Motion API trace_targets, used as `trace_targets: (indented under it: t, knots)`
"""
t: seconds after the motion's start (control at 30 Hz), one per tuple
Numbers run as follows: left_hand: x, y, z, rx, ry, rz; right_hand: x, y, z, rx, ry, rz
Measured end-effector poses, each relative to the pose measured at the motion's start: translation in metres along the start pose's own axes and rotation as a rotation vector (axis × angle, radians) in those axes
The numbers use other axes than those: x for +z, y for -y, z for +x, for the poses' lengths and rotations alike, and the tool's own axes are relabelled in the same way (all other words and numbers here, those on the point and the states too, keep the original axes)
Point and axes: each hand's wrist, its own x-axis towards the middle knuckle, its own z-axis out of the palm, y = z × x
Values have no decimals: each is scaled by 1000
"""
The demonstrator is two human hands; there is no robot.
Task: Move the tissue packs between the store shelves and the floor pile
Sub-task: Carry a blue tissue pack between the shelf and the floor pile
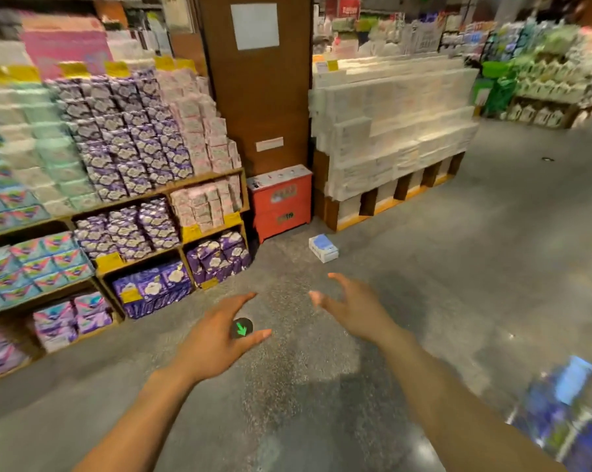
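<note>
Grey floor (424, 267) between empty hands (219, 345) and lone tissue pack (323, 248)

Bright, warm overhead store light fills the frame. Motion blur smears the shelves (117, 212) on the left, worst at the upper left, and streaks the blue packs (567, 413) in the lower right corner past reading. The centre is sharper: the left hand (216, 342), the right hand (352, 311) and the speckled floor (458, 267) show fair detail. The white stack (396, 131) at upper right looks washed out. Pale glare spots lie on the floor at lower centre, beside a soft dark shadow. Wide-angle distortion bends the shelves and tilts the brown pillar (264, 107).
</note>
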Motion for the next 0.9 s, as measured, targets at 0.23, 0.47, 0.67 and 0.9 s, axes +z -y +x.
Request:
trace_targets:
  t: [0.23,0.47,0.67,0.9]
  knots:
    - [4,66,164,-26,51,-29,-11,-19,170,36,41,31]
    - [-9,121,390,79,146,-34,-39,-32,351,196,-62,67]
    - [0,132,567,161,271,-11,-84,-65,475,310,-166,145]
    - [62,128,756,197,320,-25,-149,-159,630,367,-177,97]
